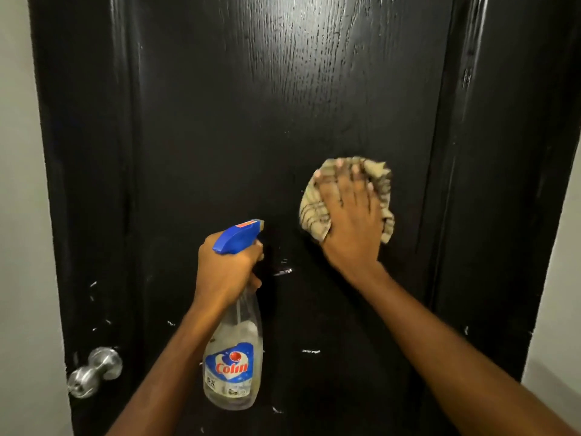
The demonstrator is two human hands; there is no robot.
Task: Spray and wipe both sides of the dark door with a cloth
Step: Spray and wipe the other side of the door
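Observation:
The dark door [226, 127] fills most of the view, glossy black with a wood grain and a wet sheen near the top. My right hand [352, 221] presses a bunched beige checked cloth [314, 212] flat against the door panel, fingers spread over it. My left hand [226, 269] grips the neck of a clear spray bottle [234, 357] with a blue trigger head, its nozzle pointing at the door just left of the cloth. A few small wet streaks glint on the panel below the nozzle.
A silver round door knob [94, 371] sticks out at the door's lower left edge. Pale walls [19, 215] border the door frame on both sides. Small white flecks dot the lower door surface.

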